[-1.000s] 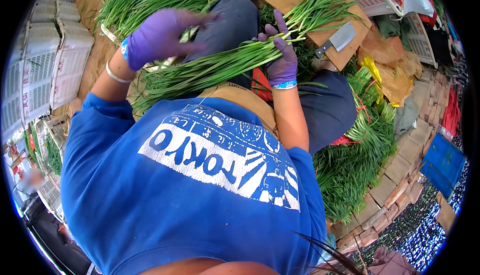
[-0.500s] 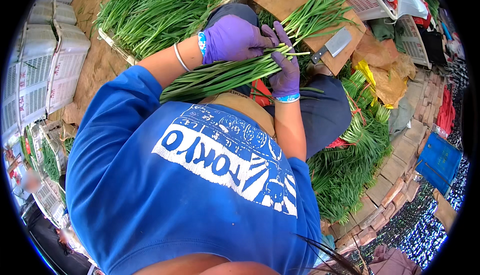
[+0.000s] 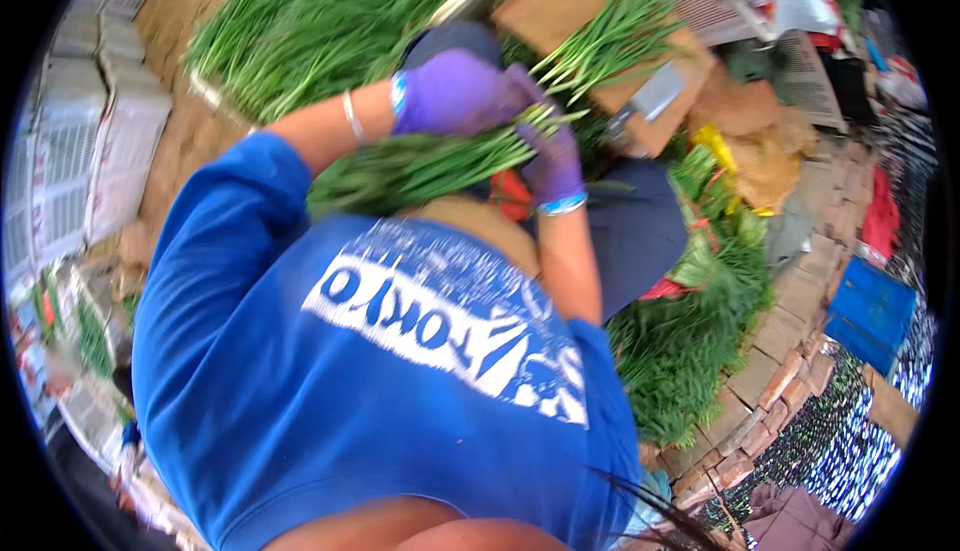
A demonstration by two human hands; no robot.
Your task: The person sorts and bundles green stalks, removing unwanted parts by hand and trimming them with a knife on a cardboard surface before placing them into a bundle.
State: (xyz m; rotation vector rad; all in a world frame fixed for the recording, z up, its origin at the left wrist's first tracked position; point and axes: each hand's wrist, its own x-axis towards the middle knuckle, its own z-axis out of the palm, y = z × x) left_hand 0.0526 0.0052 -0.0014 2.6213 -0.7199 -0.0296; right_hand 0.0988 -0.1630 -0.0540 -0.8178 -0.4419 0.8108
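A long bunch of green chives (image 3: 430,163) lies across my lap, its tips reaching up to the right over a brown cardboard sheet (image 3: 560,11). My left hand (image 3: 450,91), in a purple glove, is closed over the bunch near its middle. Just to its right, my right hand (image 3: 548,146), also in a purple glove, grips the same bunch from the far side. Both hands touch each other on the stalks. A silver bangle sits on my left wrist.
A big heap of loose chives (image 3: 330,21) fills the top left. More bundled greens (image 3: 690,341) lie on the right beside a brick kerb (image 3: 780,351). A cleaver (image 3: 645,106) rests on the cardboard. White crates (image 3: 90,141) stand at the left, a blue box (image 3: 868,311) at the right.
My left hand has slid right along the bunch until it meets the right hand. The bunch has shifted up and right in view.
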